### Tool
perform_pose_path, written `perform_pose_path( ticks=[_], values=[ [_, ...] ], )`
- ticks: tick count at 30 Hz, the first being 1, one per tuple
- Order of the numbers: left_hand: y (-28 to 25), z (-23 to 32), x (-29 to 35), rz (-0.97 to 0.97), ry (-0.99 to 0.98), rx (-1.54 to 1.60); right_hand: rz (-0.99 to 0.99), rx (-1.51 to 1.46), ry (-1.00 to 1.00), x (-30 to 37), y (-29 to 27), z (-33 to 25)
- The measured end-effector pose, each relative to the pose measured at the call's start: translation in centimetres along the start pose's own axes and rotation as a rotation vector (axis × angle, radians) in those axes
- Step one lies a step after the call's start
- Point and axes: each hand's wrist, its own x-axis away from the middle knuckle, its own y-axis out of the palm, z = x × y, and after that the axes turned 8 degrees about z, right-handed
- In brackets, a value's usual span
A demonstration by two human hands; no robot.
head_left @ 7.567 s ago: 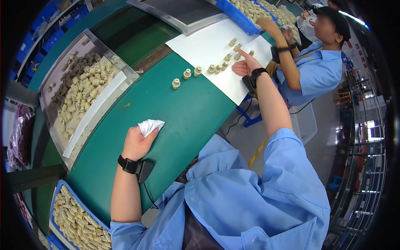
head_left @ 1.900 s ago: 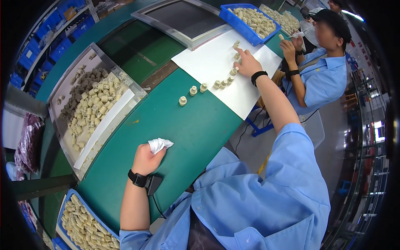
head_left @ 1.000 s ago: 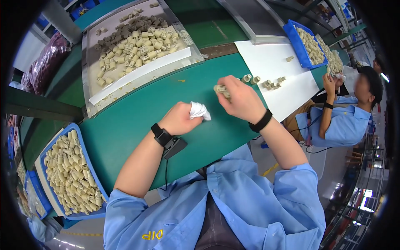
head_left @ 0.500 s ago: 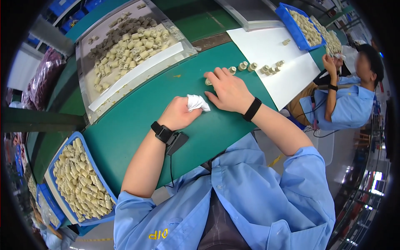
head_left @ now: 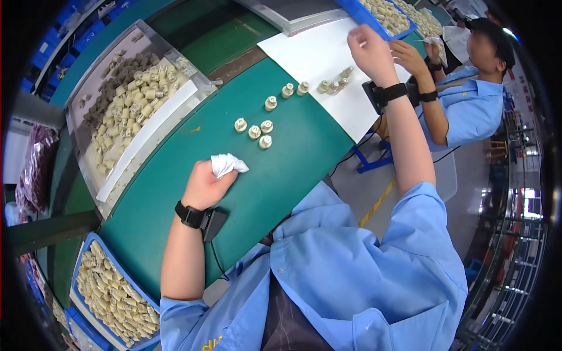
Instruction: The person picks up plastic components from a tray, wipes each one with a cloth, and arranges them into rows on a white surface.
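Note:
My left hand (head_left: 205, 186) is closed around a crumpled white cloth (head_left: 227, 165) above the green table. Just beyond it, several small cream cylindrical parts with metal tops (head_left: 254, 132) stand in a loose cluster. More of these parts trail off toward the right, some standing on a white sheet (head_left: 298, 50). Far to the right, my right hand (head_left: 372, 54) is raised over that sheet, close to a blue tray (head_left: 380, 17) full of cream parts. Its fingers are curled in, and whatever lies between them is hidden.
At the left, a framed tray (head_left: 202, 88) holds heaped cream and grey-brown parts. A blue bin (head_left: 88, 245) of cream parts stands at the lower left. On the right, a co-worker (head_left: 468, 111) in a blue shirt sits, hands raised close to my right wrist.
My right hand has left the cream parts on the green table and swung right and away, over the white sheet. The left still grips the cloth. The whole view has shifted.

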Motion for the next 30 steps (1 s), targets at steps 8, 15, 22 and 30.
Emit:
perform_pose_path(
  ticks=[8, 15, 22, 30],
  values=[
    [0.0, 0.5, -0.1, 0.018, -0.055, -0.015, -0.219, -0.007, 0.127, 4.3, 0.2, 0.6],
    [0.1, 0.6, -0.2, 0.021, -0.043, -0.035, -0.170, 0.001, 0.365, 4.3, -0.2, 7.7],
    [0.1, 0.3, -0.3, 0.032, -0.014, -0.023, -0.288, -0.493, 1.035, 0.3, 3.0, 13.6],
    [0.0, 0.5, -0.3, 0.018, -0.062, -0.020, -0.484, -0.444, 1.129, -1.2, 5.0, 14.8]
  ],
)
